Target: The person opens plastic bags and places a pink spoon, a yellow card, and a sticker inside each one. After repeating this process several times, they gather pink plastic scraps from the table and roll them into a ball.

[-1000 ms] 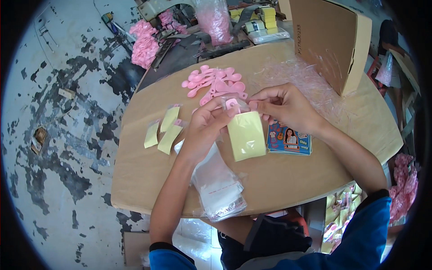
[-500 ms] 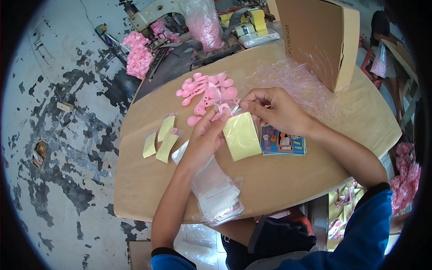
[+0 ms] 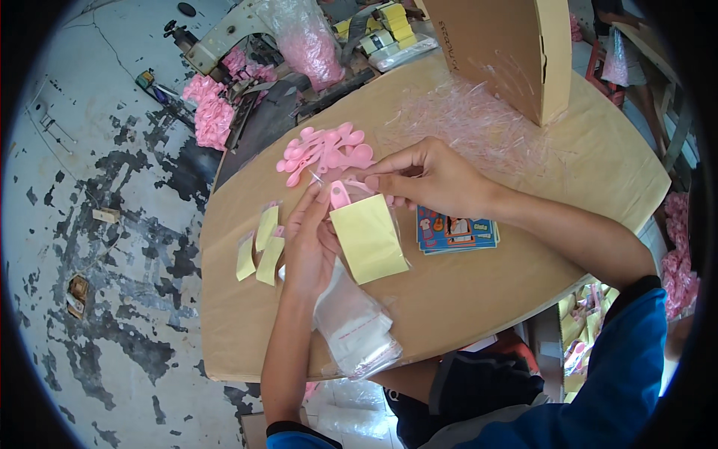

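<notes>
Closest to you, at six o'clock, clear bags (image 3: 351, 322) lie stacked. And here's the yellow packet (image 3: 372, 243), dead centre, pink handle (image 3: 340, 194) at its top! Your left hand (image 3: 310, 239) grips its left side; your right hand (image 3: 441, 183), finger and thumb narrowed, pinches its clear upper edge. Blue cards (image 3: 456, 233) at three, slim packets (image 3: 268, 260) at nine, pink spoons (image 3: 325, 153) at eleven, and farther off, a cardboard box (image 3: 497, 56) at one.

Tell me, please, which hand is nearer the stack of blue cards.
The right hand: in view it overlaps the far edge of the blue cards; the left hand is farther off leftward.
</notes>
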Tool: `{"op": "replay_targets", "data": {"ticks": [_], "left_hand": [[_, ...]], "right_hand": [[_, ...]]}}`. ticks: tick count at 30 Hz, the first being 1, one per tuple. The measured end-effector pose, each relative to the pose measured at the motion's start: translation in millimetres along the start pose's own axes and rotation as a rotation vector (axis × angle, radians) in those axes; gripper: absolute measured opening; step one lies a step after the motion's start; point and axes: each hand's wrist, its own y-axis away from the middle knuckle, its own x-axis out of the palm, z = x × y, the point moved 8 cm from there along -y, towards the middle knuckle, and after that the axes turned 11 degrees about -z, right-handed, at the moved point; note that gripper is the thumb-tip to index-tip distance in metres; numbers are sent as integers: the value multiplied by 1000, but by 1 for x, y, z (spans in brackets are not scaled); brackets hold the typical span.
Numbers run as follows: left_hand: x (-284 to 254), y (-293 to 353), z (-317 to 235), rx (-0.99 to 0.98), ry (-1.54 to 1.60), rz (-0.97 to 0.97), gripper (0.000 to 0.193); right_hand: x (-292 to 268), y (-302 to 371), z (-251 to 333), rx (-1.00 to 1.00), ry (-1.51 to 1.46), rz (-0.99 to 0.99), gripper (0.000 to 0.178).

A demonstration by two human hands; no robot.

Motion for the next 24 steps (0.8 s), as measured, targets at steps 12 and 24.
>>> {"op": "replay_targets", "data": {"ticks": [12,24], "left_hand": [[-20,-3,-12,192,-243,254,15],[-9,6,-24,380,-413,408,15]], "right_hand": [[9,1,17,-161,-86,118,26],[7,3,24,-270,84,224,21]]}}
